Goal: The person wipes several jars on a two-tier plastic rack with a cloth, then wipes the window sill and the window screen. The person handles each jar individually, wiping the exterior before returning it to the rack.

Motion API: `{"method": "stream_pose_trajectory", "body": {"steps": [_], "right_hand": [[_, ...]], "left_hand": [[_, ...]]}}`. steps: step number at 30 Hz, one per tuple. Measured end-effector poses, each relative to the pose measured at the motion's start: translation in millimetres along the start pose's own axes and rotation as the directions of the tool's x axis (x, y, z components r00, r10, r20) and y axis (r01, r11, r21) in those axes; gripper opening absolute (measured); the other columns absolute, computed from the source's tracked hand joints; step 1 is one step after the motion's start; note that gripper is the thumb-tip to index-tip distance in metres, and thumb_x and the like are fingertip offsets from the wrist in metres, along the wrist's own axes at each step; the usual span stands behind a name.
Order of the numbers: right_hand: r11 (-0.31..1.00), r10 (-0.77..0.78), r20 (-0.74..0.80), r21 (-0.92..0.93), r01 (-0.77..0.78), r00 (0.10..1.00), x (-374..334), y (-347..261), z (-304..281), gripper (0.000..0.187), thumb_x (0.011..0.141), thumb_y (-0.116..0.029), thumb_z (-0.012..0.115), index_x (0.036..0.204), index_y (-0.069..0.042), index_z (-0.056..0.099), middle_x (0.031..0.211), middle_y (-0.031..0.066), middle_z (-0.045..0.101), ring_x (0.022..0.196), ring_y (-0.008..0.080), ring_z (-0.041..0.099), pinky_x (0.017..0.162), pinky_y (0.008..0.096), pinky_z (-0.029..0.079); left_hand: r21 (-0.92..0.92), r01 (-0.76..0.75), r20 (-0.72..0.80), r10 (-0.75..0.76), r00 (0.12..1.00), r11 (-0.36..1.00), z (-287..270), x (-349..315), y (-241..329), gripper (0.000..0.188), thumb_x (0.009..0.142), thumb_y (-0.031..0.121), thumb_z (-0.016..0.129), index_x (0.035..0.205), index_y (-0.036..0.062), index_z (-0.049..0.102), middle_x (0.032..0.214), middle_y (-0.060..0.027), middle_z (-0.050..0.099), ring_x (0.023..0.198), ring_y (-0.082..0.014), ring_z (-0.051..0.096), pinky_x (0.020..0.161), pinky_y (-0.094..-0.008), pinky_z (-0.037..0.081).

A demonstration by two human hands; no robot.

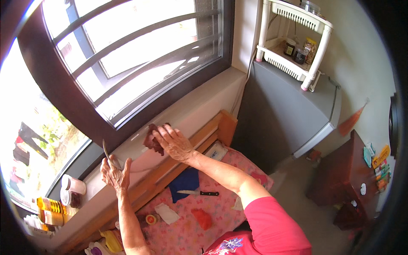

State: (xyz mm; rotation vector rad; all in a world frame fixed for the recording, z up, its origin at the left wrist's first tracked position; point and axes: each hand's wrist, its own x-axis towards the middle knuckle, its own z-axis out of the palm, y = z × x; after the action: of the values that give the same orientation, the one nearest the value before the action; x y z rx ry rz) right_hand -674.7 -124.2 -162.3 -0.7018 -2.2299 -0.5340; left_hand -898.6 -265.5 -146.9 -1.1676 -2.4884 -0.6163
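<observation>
Currently, the right hand (175,144) is set on a dark red cloth (154,141), which lies at the pale ledge (212,95) below the barred window. Its fingers are close together and bent over the cloth, gripping it in a bunch; one ragged corner projects past the fingertips on the window side. Whether the cloth overlaps the front edge of the ledge cannot be determined.

The left hand (115,175) is raised near the lower corner of the dark window frame (66,85). Its fingers are partly bent at a thin, curved grey piece (106,148) — whether they pinch it or only touch it cannot be determined.

Lateral limits: to the left, lidded jars (73,185) and a yellow bottle (52,205) stand along the ledge, near the left forearm. To the right, the ledge runs on past the cloth to the wall corner beside the grey refrigerator (280,106), well apart from the right hand.

Front limit: a wooden rail (228,127) parallels the ledge. Below it, on a pink patterned cover (187,212), a black-handled knife (206,193) lies with its blade partly over a blue cloth (185,180) — beneath the level of both hands.
</observation>
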Motion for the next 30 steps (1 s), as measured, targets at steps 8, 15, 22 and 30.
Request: {"method": "stream_pose_trajectory", "body": {"steps": [8,15,22,30], "right_hand": [[0.991,0.115,-0.011,-0.068,-0.116,0.993,-37,129,17,0.047,0.087,-0.016,0.049,0.132,-0.005,0.042,0.13,0.0157,0.04,0.117,0.0313,0.044,0.082,0.035,0.05],[0.627,0.778,0.024,-0.074,-0.775,0.628,-93,236,11,0.028,0.081,-0.013,0.056,0.103,0.004,0.054,0.101,0.0202,0.053,0.091,0.0338,0.053,0.075,0.0459,0.045],[0.795,0.593,0.075,-0.213,-0.569,0.801,-123,221,43,0.019,0.066,-0.004,0.062,0.085,-0.003,0.058,0.085,0.0123,0.05,0.082,0.0304,0.05,0.065,0.0398,0.041],[0.973,0.232,0.152,-0.022,-0.231,0.961,-121,197,25,0.018,0.073,-0.013,0.054,0.089,-0.008,0.059,0.089,0.0083,0.049,0.086,0.0255,0.049,0.067,0.0365,0.042]], "left_hand": [[0.086,0.018,0.0,-0.018,1.0,0.996,-4,0,5,0.07,0.068,0.057,0.067,0.123,0.016,0.054,0.136,-0.0124,0.04,0.126,-0.0313,0.035,0.098,-0.05,0.027],[0.142,0.043,-0.043,-0.038,0.998,0.989,5,0,1,0.061,0.072,0.056,0.064,0.121,0.0202,0.054,0.132,-0.0061,0.045,0.124,-0.0282,0.039,0.095,-0.0492,0.031],[0.164,0.003,-0.033,0.002,0.999,0.986,7,4,4,0.06,0.075,0.057,0.061,0.123,0.0217,0.053,0.131,-0.0049,0.045,0.123,-0.0278,0.04,0.094,-0.0497,0.032],[0.208,0.041,-0.011,-0.04,0.999,0.977,9,4,-2,0.06,0.079,0.057,0.057,0.126,0.0214,0.051,0.131,-0.0056,0.048,0.124,-0.03,0.039,0.095,-0.0521,0.031]]}}
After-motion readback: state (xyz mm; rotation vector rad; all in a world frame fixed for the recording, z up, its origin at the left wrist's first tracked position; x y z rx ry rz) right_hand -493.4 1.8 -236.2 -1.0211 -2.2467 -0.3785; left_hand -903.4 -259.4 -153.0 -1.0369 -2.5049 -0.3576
